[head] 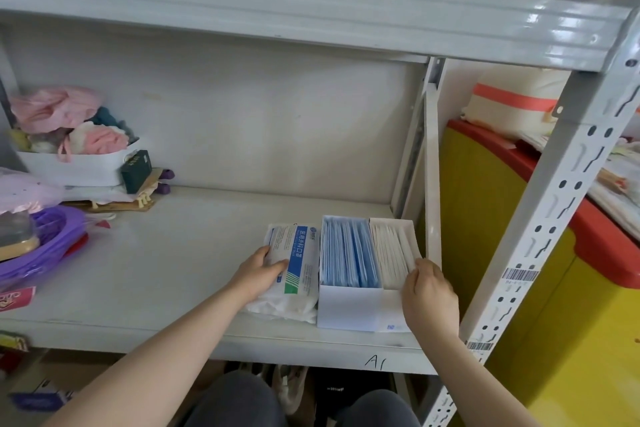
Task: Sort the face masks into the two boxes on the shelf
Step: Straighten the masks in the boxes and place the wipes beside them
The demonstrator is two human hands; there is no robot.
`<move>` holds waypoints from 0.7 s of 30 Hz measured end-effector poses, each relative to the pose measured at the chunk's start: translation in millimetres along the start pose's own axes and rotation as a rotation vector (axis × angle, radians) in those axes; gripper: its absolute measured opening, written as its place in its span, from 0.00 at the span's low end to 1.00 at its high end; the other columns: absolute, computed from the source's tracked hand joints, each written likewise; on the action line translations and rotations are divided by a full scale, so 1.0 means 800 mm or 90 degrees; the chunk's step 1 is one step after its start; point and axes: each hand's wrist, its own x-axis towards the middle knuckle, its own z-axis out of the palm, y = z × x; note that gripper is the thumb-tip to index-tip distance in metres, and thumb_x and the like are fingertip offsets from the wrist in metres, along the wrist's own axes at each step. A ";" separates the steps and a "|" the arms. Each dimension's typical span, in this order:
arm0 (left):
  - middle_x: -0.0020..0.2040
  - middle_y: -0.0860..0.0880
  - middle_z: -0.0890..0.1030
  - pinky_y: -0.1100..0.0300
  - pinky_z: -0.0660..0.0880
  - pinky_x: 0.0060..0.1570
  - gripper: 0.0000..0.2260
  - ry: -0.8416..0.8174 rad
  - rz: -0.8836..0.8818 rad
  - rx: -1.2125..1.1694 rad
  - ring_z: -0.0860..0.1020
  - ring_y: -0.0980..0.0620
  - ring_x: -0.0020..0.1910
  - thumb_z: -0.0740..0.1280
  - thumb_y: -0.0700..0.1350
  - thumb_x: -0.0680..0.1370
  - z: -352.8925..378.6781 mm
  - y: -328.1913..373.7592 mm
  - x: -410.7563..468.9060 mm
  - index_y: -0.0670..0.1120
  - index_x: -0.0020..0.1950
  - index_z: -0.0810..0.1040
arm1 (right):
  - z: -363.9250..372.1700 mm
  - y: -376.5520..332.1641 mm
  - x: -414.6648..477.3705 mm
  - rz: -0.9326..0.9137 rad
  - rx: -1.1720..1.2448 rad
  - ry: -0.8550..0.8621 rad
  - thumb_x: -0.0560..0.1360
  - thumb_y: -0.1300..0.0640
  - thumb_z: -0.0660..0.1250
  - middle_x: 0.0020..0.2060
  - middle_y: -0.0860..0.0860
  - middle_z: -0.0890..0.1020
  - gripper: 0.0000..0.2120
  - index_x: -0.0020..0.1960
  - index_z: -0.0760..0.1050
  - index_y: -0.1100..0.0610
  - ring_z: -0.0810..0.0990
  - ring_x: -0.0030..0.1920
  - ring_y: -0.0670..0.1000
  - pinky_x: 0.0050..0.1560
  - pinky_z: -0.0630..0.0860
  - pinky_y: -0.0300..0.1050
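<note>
Nearest you, both bare forearms reach up onto the pale grey metal shelf [166, 253]. Your right hand [429, 291] sits at the near end of the right-hand white cardboard box [393, 312]. Its fingers [420, 265] are curled down and pinch the near top edges of the white face masks [391, 246], which stand upright in a row inside.

Touching that box on its left is the left-hand white cardboard box [346, 305], packed with upright blue face masks [346, 250]. Just left again lies a soft white plastic packet with a blue label [298, 253], flat on the shelf and touching the blue box. Your left hand [261, 269] grips the packet's left edge, fingers [266, 253] curled onto it.

The step in hand looks like settling the white row.
- Press the masks back together so they stand straight and leave room.
- Brace the box so it does not slide toward the shelf post on its right.
- Hold the packet down with your left hand while you draw from it.
- Check each mask's colour before you slot it in upright.

Both boxes look nearly full, so ease each mask in without bending it.

Far back on the left are a purple plastic basket [52, 239] and a white tub of pink cloth [76, 166], well apart from the boxes.
</note>
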 end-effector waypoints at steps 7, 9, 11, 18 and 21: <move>0.68 0.48 0.75 0.60 0.70 0.58 0.24 0.001 -0.006 0.002 0.75 0.48 0.64 0.66 0.49 0.78 -0.009 -0.009 0.001 0.47 0.74 0.66 | -0.004 -0.012 -0.001 0.013 0.050 -0.069 0.79 0.58 0.55 0.65 0.52 0.75 0.19 0.70 0.65 0.55 0.77 0.57 0.55 0.54 0.79 0.52; 0.67 0.48 0.76 0.59 0.70 0.59 0.24 0.011 -0.012 0.002 0.76 0.48 0.62 0.66 0.49 0.78 -0.016 -0.018 0.004 0.47 0.73 0.68 | 0.000 -0.020 -0.003 0.016 0.061 -0.078 0.80 0.58 0.56 0.64 0.51 0.75 0.19 0.70 0.65 0.54 0.77 0.57 0.54 0.54 0.80 0.52; 0.66 0.48 0.77 0.58 0.71 0.60 0.23 0.016 -0.013 0.002 0.76 0.49 0.61 0.67 0.49 0.77 -0.022 -0.023 0.006 0.47 0.71 0.69 | 0.004 -0.025 -0.005 0.025 0.069 -0.082 0.80 0.57 0.56 0.65 0.51 0.74 0.19 0.70 0.65 0.53 0.77 0.58 0.54 0.54 0.80 0.52; 0.72 0.44 0.68 0.53 0.71 0.65 0.31 0.032 0.021 0.074 0.72 0.46 0.67 0.68 0.57 0.73 -0.028 -0.030 0.006 0.48 0.72 0.65 | 0.003 -0.024 -0.008 0.045 0.038 -0.072 0.79 0.48 0.55 0.64 0.50 0.74 0.19 0.69 0.64 0.51 0.75 0.59 0.54 0.53 0.80 0.54; 0.78 0.47 0.55 0.47 0.66 0.69 0.34 0.114 0.057 0.251 0.63 0.46 0.75 0.65 0.60 0.76 -0.033 -0.026 -0.002 0.49 0.77 0.57 | -0.004 -0.022 -0.010 0.058 -0.019 -0.070 0.78 0.44 0.55 0.63 0.50 0.74 0.21 0.68 0.64 0.51 0.73 0.60 0.54 0.59 0.74 0.55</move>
